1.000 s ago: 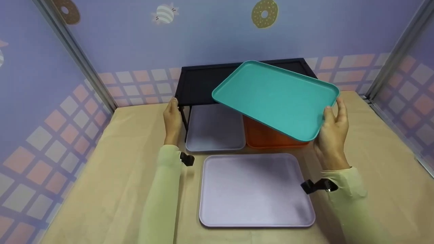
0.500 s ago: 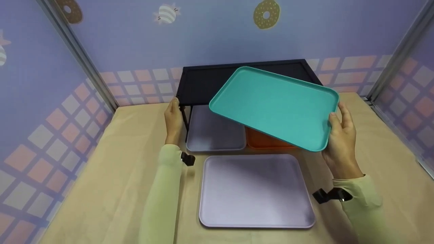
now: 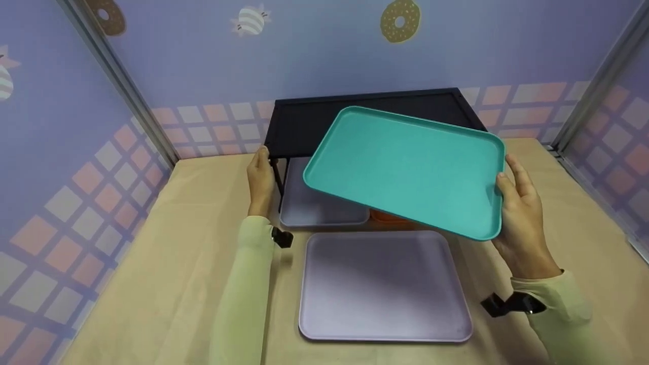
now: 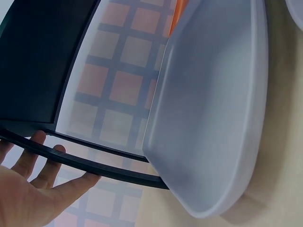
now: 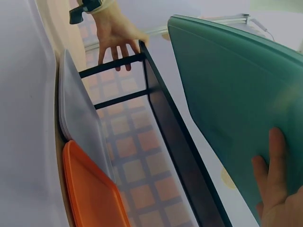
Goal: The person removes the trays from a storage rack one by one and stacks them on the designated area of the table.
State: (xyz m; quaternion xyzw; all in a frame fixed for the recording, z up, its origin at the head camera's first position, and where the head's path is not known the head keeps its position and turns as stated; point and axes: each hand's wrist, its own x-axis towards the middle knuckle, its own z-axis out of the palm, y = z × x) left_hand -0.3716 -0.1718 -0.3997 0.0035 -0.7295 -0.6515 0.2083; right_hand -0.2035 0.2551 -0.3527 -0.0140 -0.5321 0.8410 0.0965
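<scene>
My right hand (image 3: 522, 218) grips the right edge of a teal tray (image 3: 405, 170), thumb on top and fingers (image 5: 279, 184) underneath. The tray hangs tilted in the air in front of a low black rack (image 3: 304, 121), its underside (image 5: 236, 94) filling the right wrist view. My left hand (image 3: 260, 177) rests with straight fingers (image 4: 33, 189) against the rack's left front leg and side bars (image 4: 94, 165). Under the rack lie a lilac tray (image 3: 314, 208) on the left and an orange tray (image 3: 388, 217), mostly hidden by the teal one.
A larger lilac tray (image 3: 380, 284) lies flat on the beige table (image 3: 167, 263) between my arms. Patterned walls and metal corner posts (image 3: 116, 81) close in the left, back and right sides.
The right hand has brought the teal tray lower and nearer to me, so it now covers almost all of the orange tray. The left hand has stayed on the rack.
</scene>
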